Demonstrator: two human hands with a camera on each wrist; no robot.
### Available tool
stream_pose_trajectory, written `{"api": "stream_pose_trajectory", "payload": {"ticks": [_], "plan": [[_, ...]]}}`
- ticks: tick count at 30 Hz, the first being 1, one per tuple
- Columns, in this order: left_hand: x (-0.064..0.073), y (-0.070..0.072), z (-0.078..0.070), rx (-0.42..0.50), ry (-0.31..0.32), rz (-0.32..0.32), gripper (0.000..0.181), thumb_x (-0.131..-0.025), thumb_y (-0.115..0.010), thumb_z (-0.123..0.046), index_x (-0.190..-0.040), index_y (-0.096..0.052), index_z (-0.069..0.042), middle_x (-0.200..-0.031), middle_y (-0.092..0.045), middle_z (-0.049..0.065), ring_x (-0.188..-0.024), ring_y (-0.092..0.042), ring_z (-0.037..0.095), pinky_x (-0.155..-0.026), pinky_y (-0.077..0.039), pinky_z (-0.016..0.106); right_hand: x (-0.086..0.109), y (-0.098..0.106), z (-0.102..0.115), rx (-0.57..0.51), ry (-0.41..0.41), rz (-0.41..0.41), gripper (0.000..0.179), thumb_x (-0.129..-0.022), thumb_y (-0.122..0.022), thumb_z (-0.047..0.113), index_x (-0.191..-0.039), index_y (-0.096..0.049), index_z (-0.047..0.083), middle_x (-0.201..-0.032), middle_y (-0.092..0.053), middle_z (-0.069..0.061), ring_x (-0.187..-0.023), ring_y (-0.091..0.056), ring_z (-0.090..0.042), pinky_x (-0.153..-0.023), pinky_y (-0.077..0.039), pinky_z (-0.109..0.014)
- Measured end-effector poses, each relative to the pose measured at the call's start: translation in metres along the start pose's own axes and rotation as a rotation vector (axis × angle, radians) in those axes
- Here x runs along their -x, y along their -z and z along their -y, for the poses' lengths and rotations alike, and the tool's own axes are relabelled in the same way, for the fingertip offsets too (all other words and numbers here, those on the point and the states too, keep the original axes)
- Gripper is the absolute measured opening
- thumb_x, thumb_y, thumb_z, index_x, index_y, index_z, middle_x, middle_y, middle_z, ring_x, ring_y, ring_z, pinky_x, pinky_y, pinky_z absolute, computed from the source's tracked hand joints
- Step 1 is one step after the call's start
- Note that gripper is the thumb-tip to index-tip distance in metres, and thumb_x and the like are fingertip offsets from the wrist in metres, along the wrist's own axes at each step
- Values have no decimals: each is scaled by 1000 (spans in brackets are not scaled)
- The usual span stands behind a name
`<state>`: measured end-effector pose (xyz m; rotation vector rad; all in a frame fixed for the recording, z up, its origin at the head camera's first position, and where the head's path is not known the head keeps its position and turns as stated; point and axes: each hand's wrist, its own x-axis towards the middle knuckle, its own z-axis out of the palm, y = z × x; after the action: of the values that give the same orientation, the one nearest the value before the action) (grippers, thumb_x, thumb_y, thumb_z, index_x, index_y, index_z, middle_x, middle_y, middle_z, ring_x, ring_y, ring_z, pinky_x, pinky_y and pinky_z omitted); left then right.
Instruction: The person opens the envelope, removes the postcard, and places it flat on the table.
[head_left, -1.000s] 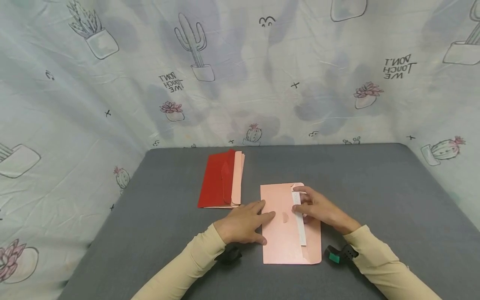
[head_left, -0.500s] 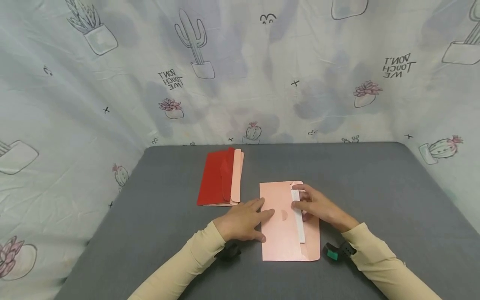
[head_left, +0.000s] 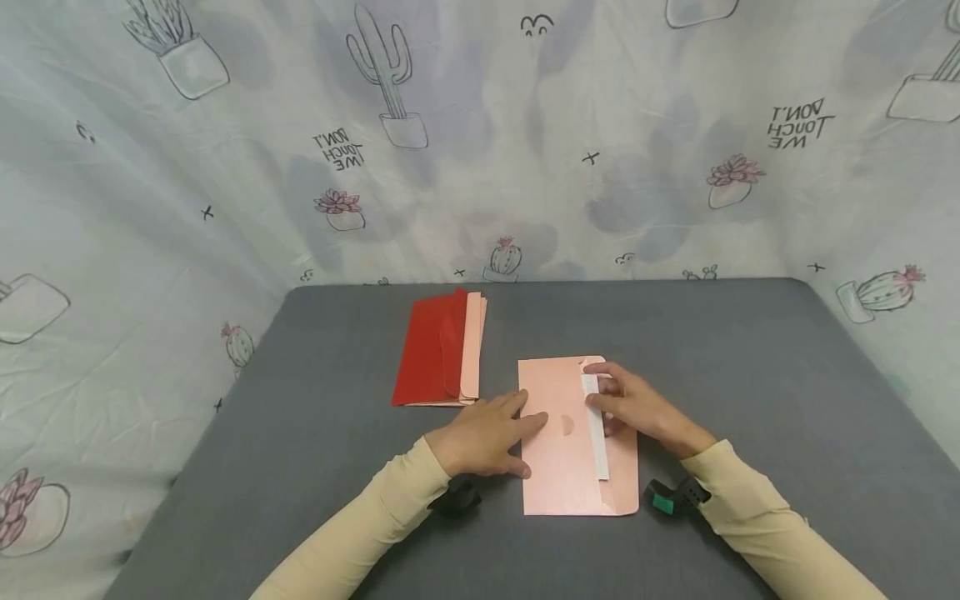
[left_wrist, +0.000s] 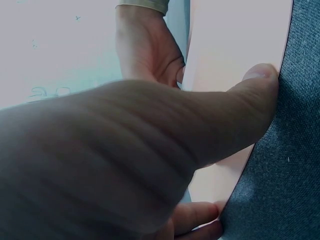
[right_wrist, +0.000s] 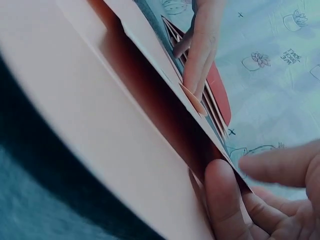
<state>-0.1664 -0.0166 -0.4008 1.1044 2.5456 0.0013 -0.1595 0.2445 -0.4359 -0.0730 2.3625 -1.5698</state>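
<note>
On the grey table a pink envelope [head_left: 558, 483] lies with its flap side to the right. A narrow white paper [head_left: 597, 442] shows along its mouth. My left hand [head_left: 480, 437] rests on the envelope's left edge, fingers spread; the left wrist view shows the thumb [left_wrist: 260, 75] over that edge. My right hand [head_left: 645, 412] pinches the white paper near its upper end, thumb on the left and other fingers curled behind. In the right wrist view the mouth gapes dark beside the pale flap [right_wrist: 90, 100], with one fingertip [right_wrist: 222, 175] at the gap.
A red envelope [head_left: 427, 354] lies at the back left with pale pink envelopes [head_left: 472, 346] showing from under it. A cactus-print cloth [head_left: 487, 125] hangs behind the table. A black band with a green part [head_left: 663, 502] is by the right wrist.
The head view has tipped down slightly, so the scene sits higher. Both hands keep nearly the same place on the envelope and paper.
</note>
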Motion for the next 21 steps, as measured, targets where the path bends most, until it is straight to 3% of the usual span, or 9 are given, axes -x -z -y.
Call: {"api": "stream_pose_trajectory", "payload": {"ticks": [5, 17, 21], "plan": [[-1, 0, 1, 3, 1, -5, 77, -87, -77, -45, -155, -42, -31, -165, -34, 9, -151, -36, 28, -119, -38, 49, -1, 0, -1, 11, 12, -33, 56, -96, -62, 7, -147, -39, -1, -96, -67, -15, -61, -61, -18, -60, -56, -33], [2, 0, 0, -4, 11, -21, 77, -87, -77, -45, -154, -43, -32, -165, -35, 8, -150, -37, 28, -118, -39, 50, 2, 0, 5, 16, -6, -60, 49, -102, -56, 14, -147, -44, 1, -106, -71, -18, -66, -65, -19, -67, -57, -34], [2, 0, -3, 4, 12, -14, 77, -87, -77, -45, -154, -43, -33, -165, -35, 8, -151, -36, 27, -118, -39, 50, 5, 1, 2, 37, -9, -67, 50, -101, -58, 13, -147, -44, 1, -101, -74, -15, -66, -66, -19, -71, -56, -33]]}}
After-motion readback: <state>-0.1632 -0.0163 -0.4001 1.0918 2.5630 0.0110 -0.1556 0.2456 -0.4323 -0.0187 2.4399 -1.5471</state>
